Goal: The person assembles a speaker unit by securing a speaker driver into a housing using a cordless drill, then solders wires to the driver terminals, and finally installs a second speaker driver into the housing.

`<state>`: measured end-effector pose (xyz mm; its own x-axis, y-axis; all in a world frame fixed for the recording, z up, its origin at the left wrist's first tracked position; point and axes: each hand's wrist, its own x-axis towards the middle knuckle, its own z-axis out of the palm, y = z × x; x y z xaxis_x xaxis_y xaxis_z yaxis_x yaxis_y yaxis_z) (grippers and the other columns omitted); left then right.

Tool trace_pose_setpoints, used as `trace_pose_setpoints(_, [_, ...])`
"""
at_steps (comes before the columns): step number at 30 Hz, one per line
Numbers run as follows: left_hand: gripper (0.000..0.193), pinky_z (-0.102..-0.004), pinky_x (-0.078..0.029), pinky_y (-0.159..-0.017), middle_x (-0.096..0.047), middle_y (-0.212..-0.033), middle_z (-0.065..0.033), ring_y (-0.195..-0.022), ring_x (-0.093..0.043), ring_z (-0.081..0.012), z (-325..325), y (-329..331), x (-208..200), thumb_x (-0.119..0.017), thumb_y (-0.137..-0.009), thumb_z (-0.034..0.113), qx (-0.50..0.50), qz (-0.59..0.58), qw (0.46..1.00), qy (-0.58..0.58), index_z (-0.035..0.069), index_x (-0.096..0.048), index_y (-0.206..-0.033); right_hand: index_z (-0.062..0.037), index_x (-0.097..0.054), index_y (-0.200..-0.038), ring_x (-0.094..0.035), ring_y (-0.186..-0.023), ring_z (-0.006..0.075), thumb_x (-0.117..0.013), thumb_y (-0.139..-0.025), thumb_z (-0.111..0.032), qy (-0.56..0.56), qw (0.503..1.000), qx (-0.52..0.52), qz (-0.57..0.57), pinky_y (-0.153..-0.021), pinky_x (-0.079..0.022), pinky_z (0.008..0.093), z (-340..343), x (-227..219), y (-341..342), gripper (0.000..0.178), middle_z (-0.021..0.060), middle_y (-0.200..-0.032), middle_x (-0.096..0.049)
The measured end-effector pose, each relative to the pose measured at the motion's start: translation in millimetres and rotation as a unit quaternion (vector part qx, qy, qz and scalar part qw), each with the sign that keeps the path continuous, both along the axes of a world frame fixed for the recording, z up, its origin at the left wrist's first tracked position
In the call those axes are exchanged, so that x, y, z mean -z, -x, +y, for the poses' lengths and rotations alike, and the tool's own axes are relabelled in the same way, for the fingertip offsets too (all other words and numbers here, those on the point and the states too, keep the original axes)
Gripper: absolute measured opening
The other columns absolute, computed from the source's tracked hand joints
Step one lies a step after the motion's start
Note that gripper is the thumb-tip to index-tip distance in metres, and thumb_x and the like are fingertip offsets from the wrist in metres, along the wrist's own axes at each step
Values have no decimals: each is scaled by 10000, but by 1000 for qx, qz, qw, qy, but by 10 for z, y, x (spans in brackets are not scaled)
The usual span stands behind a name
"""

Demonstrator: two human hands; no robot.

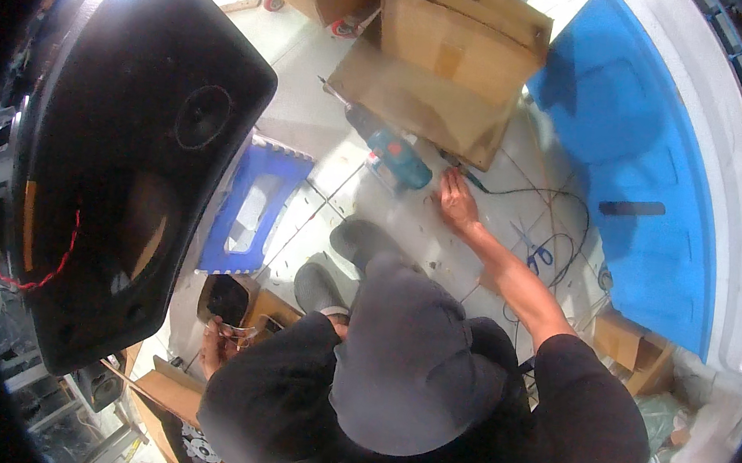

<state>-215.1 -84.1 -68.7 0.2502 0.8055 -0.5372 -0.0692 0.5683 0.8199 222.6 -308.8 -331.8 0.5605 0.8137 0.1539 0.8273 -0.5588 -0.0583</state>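
My right hand [458,200] reaches out over the tiled floor with its fingers stretched, and I see nothing held in it. Just left of it lies a teal power drill [405,162] with a long bit pointing to the far left. A dark cord [516,190] runs from near my right fingertips toward the blue panel. My left hand [214,347] is low at the left, its fingers closed around a clear, thin curved thing [244,333] that is too small to name. Beside that hand stands a dark open container [226,299].
A large black speaker cabinet [174,64] with red wires [53,280] fills the left. An open cardboard box [458,45] stands ahead, a blue stool [284,171] left of my feet. Blue-handled scissors [540,257] lie right of my forearm, before a big blue panel [626,139].
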Motion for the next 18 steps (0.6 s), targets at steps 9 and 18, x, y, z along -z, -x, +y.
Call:
trace_pose_setpoints(9, [302, -357, -526, -644, -551, -846, -26, -790, -591, -178, -29, -53, -74, -584, -973, 293, -25, 51, 998, -3, 38, -562, -1134, 113, -365, -1387, -341, -1385, 398, -573, -912, -212, -24, 984, -17, 178, -1154, -295, 432, -448, -131, 355, 612, 288, -1443, -397])
trace_pose_setpoints(18, [314, -368, -509, -603, -567, -816, -43, -754, -599, -197, -124, -194, -181, -590, -967, 270, -58, 48, 997, -2, 9, -561, -1140, 144, -271, -1422, -229, -1407, 496, -528, -961, -333, -109, 974, 118, 159, -1168, -202, 541, -93, 82, 906, 711, 341, -1484, -286])
